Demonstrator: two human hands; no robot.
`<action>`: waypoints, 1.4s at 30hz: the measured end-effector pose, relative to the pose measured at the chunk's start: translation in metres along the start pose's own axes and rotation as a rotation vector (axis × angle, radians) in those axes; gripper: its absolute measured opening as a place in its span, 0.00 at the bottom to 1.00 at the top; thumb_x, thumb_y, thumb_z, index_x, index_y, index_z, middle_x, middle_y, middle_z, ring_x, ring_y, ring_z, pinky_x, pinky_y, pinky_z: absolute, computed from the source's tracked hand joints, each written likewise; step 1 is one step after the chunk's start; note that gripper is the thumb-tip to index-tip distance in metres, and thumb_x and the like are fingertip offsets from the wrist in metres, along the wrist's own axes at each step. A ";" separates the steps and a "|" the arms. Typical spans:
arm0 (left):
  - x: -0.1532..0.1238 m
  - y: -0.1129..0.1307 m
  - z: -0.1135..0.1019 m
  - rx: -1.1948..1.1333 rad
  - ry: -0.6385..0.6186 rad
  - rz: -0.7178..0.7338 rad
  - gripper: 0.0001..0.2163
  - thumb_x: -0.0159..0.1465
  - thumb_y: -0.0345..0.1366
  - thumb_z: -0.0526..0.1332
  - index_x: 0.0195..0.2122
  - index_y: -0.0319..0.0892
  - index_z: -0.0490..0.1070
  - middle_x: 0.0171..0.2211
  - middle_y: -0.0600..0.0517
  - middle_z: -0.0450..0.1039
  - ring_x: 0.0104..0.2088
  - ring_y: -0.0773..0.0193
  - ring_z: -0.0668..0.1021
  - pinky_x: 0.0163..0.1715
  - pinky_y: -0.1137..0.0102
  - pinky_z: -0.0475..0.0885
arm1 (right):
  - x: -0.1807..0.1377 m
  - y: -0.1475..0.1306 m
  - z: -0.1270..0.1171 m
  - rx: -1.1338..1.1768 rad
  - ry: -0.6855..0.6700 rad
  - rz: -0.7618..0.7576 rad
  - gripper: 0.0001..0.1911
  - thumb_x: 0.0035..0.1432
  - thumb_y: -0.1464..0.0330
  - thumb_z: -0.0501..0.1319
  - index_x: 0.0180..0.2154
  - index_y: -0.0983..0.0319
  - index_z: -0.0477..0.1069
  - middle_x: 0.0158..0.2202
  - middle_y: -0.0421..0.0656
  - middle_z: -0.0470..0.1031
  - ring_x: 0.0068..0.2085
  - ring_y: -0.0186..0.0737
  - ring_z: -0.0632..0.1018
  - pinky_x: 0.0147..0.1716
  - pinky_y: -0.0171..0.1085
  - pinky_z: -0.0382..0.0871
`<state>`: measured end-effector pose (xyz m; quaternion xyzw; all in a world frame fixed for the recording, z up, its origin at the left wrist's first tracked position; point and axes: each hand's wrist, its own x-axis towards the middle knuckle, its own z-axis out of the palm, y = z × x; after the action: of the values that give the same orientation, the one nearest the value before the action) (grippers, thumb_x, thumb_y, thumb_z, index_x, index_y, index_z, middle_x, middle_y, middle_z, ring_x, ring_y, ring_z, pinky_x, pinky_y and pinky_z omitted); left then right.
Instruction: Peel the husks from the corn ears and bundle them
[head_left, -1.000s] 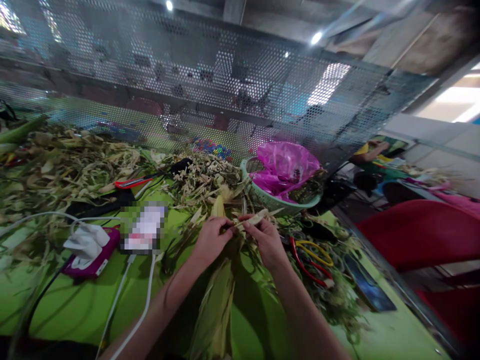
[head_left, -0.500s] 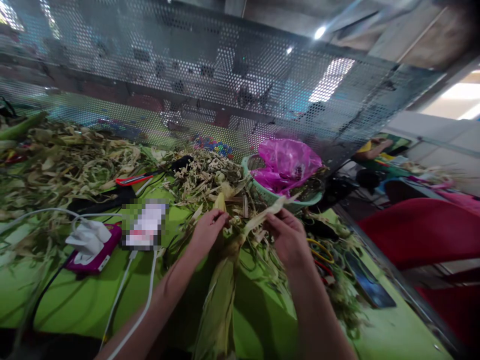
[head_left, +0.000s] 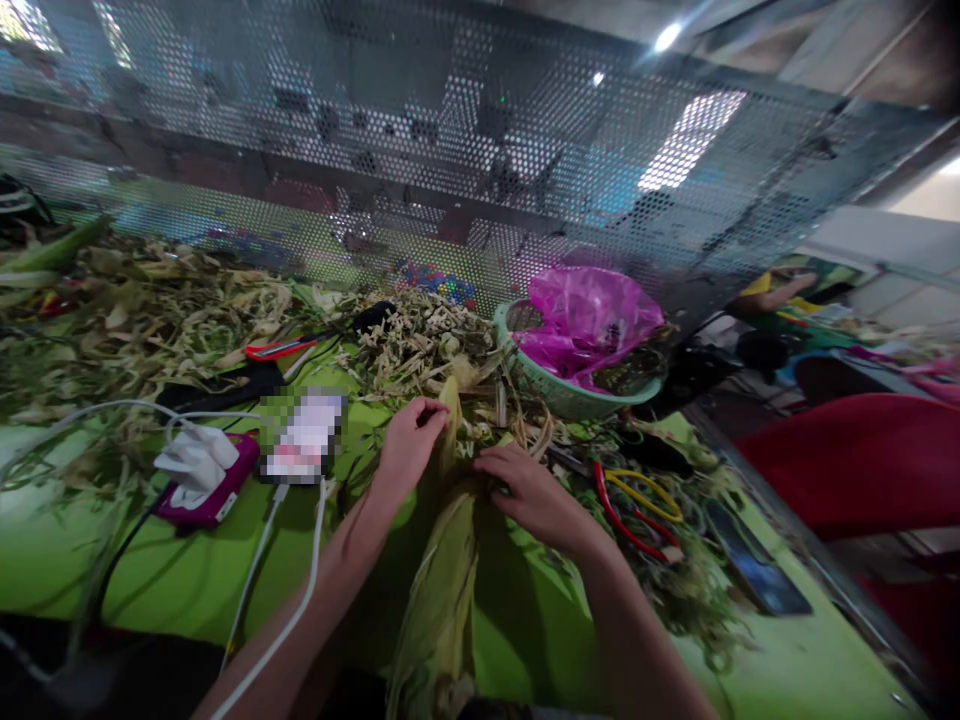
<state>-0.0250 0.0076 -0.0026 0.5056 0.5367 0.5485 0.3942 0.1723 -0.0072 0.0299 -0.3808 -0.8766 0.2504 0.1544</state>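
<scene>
A corn cob in its green-yellow husk point(head_left: 442, 580) lies lengthwise on the green table point(head_left: 165, 590), its tip pointing away from me. My left hand point(head_left: 409, 440) is closed round the husk leaves at the cob's yellow tip point(head_left: 452, 400). My right hand point(head_left: 529, 490) rests on the husk just right of the cob, fingers curled down onto the leaves. A heap of torn dry husks point(head_left: 412, 345) lies right beyond both hands.
A green basket point(head_left: 570, 395) with a pink plastic bag point(head_left: 592, 315) stands at the back right. Red and yellow pruners point(head_left: 637, 500) lie right of my hand. Phones and white cables point(head_left: 217, 470) sit at left. A perforated metal screen point(head_left: 450, 150) closes the back; a red seat point(head_left: 847, 460) is at right.
My right hand pulled a husk strip up and to the right, then came back down onto the cob without the raised strip. My left hand stayed at the tip.
</scene>
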 end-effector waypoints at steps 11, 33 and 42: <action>0.003 0.001 0.004 -0.167 -0.006 0.006 0.08 0.58 0.37 0.61 0.36 0.41 0.74 0.34 0.49 0.76 0.36 0.61 0.76 0.39 0.67 0.69 | -0.004 0.015 -0.022 0.537 0.673 0.203 0.20 0.45 0.66 0.70 0.41 0.58 0.70 0.36 0.40 0.75 0.37 0.42 0.74 0.37 0.39 0.68; -0.035 0.019 0.034 -0.702 -0.452 -0.319 0.20 0.57 0.43 0.65 0.50 0.44 0.70 0.41 0.49 0.76 0.40 0.63 0.75 0.43 0.70 0.68 | 0.012 -0.008 0.014 1.043 0.699 0.291 0.13 0.49 0.62 0.69 0.37 0.58 0.74 0.33 0.38 0.74 0.28 0.32 0.69 0.26 0.31 0.64; -0.032 0.013 0.034 -0.519 -0.307 -0.473 0.25 0.54 0.51 0.65 0.49 0.44 0.69 0.30 0.55 0.70 0.25 0.70 0.67 0.22 0.75 0.56 | 0.014 0.001 0.016 1.087 0.733 0.338 0.12 0.48 0.63 0.70 0.27 0.60 0.69 0.21 0.35 0.67 0.24 0.32 0.67 0.26 0.32 0.61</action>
<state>0.0154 -0.0183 0.0031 0.3275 0.4166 0.4777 0.7007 0.1560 -0.0011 0.0176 -0.4414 -0.4454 0.5309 0.5700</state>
